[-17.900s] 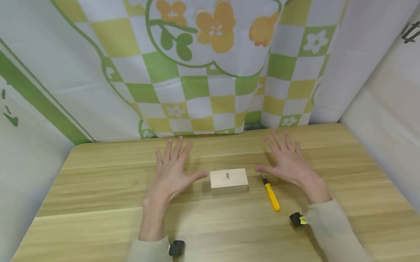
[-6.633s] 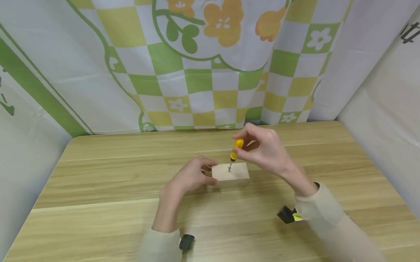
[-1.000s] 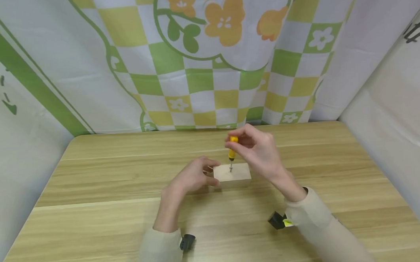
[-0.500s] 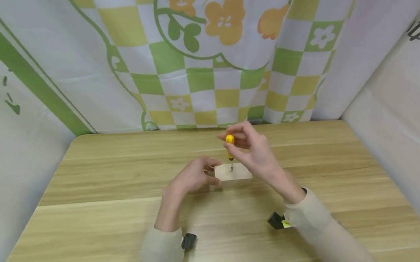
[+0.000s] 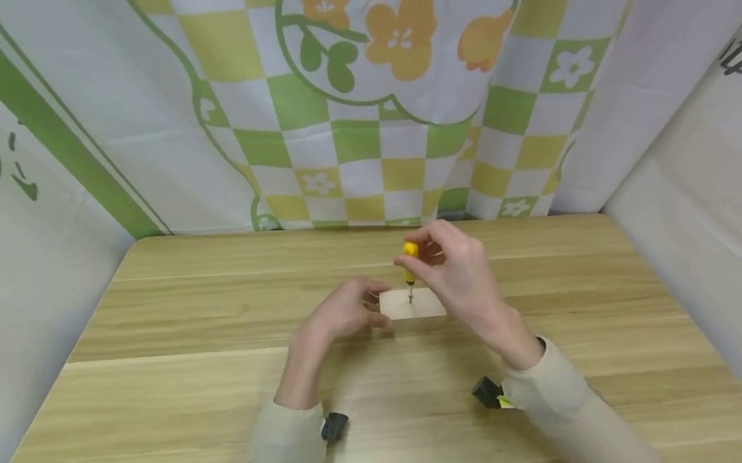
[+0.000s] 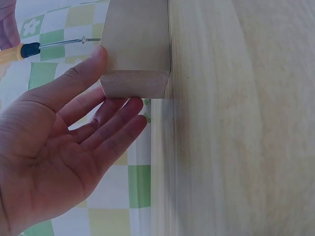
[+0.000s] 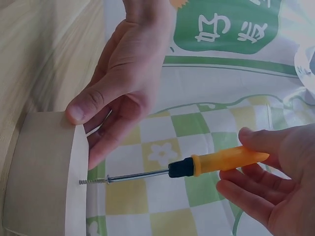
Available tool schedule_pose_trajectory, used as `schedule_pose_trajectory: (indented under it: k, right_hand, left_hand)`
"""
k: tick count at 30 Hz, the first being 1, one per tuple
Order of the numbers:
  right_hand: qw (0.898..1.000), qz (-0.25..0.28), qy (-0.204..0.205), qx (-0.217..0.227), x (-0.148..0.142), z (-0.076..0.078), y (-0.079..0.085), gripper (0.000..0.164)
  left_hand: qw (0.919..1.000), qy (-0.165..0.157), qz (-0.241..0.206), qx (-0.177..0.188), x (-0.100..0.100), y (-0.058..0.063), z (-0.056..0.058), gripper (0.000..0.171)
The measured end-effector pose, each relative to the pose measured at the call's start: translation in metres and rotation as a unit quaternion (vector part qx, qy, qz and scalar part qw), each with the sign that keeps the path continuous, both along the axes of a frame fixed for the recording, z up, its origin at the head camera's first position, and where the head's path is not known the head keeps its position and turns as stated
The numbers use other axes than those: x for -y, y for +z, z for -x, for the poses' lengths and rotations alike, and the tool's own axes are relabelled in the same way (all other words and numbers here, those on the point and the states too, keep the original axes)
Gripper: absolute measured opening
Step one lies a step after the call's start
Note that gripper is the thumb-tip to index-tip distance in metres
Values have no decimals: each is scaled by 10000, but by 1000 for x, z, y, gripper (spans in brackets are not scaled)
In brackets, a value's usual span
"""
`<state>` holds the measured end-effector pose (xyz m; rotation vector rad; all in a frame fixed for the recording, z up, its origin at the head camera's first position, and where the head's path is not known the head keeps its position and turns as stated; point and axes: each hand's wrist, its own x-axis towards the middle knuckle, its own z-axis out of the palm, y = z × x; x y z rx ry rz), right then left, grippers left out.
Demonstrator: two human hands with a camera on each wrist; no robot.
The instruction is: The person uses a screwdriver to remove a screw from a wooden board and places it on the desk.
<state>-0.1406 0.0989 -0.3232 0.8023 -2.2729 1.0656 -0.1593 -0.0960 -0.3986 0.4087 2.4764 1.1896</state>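
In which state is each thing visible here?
Pale rectangular wooden block, lying on the light wooden table.
Small metal screw, upright in the block, thread exposed.
Yellow-handled metal screwdriver, tip at the screw's head.
Left hand, gripping the block's end.
Right hand, pinching the screwdriver's handle.
Green checked cloth, hanging.

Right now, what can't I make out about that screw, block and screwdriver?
Screw, right wrist view: tip hidden in wooden block.
Wooden block, left wrist view: far end cut off by top edge.
Screwdriver, left wrist view: handle end cut off by left edge.
Screw, head view: threads too small.
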Motion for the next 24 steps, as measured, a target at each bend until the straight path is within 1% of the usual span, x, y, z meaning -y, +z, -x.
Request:
schedule_pose_trajectory:
  k: [2, 5, 7, 11, 14, 16, 19, 21, 24]
  right_hand:
    - [10000, 57, 18, -69, -2, 0, 1, 25]
    - [9996, 170, 206, 54, -5, 3, 2, 22]
    - [9985, 250, 400, 267, -8, 5, 3, 20]
    - [9930, 342, 696, 892, -14, 9, 6, 20]
    - [9891, 268, 698, 1271, -16, 9, 9, 21]
    - [9881, 216, 648, 1376, -15, 9, 9, 22]
    - [9907, 189, 573, 1217, -13, 7, 7, 22]
    - [9939, 186, 517, 951, -10, 7, 5, 22]
    - [9984, 118, 298, 474, -7, 5, 2, 23]
  left_hand:
    - [10000, 7, -9, 27, 0, 1, 0, 57]
    - [10000, -19, -37, 60, 0, 1, 0, 55]
    - [9999, -48, -69, 58, 0, 1, 0, 54]
    - [9999, -69, -114, 60, 0, 1, 0, 55]
    - [9999, -41, -112, 67, 0, 0, 1, 56]
    - [9999, -25, -101, 59, 0, 0, 1, 57]
    - [10000, -36, -81, 36, 0, -1, 1, 56]
    - [10000, -33, -61, 30, 0, -1, 2, 57]
    - [10000, -28, -21, 45, 0, -1, 2, 57]
